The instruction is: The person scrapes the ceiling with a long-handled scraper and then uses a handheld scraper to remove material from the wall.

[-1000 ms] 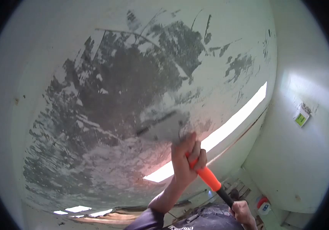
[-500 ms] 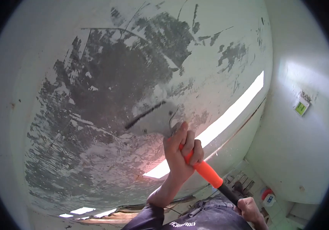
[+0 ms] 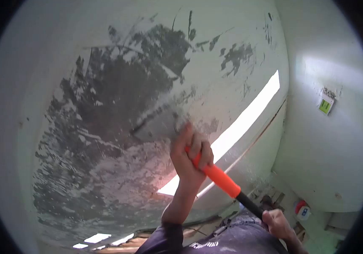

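Both: left hand, right hand clamped on scraper | wall box | red-white container

Pale green wall, bright white strip

Your shirt is dark and purplish, with white lettering on the chest. The dark left sleeve leaves your forearm bare.
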The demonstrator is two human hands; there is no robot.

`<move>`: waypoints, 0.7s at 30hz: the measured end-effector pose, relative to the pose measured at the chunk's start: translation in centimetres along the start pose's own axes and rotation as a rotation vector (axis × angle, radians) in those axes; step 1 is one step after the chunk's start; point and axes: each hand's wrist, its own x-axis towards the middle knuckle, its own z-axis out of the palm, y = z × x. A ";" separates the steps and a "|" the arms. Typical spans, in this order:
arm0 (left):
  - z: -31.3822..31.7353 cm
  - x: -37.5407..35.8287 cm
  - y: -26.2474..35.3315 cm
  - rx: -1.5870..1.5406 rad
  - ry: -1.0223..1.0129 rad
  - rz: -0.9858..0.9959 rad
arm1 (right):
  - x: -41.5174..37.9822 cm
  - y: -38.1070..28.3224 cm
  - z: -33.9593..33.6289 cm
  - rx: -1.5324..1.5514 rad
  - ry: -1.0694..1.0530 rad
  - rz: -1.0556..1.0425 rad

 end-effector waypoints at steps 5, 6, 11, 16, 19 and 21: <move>1.0 1.1 0.4 0.039 0.004 0.039 | 0.3 0.3 0.1 -0.001 0.012 0.019; 1.3 0.8 0.1 0.023 0.070 0.042 | 0.3 0.7 0.2 0.004 0.026 0.016; -0.4 1.0 -1.3 -0.005 -0.038 -0.061 | 0.9 2.0 0.3 0.000 0.097 -0.042; -1.0 0.1 -3.5 0.020 0.076 -0.037 | 0.9 3.0 -0.3 -0.007 0.092 -0.062; -1.2 0.3 -4.3 0.111 0.115 -0.135 | 1.2 5.2 -0.2 0.030 0.107 -0.023; -0.7 1.6 -4.1 0.072 0.084 -0.107 | 2.7 5.5 -0.9 0.019 0.124 -0.023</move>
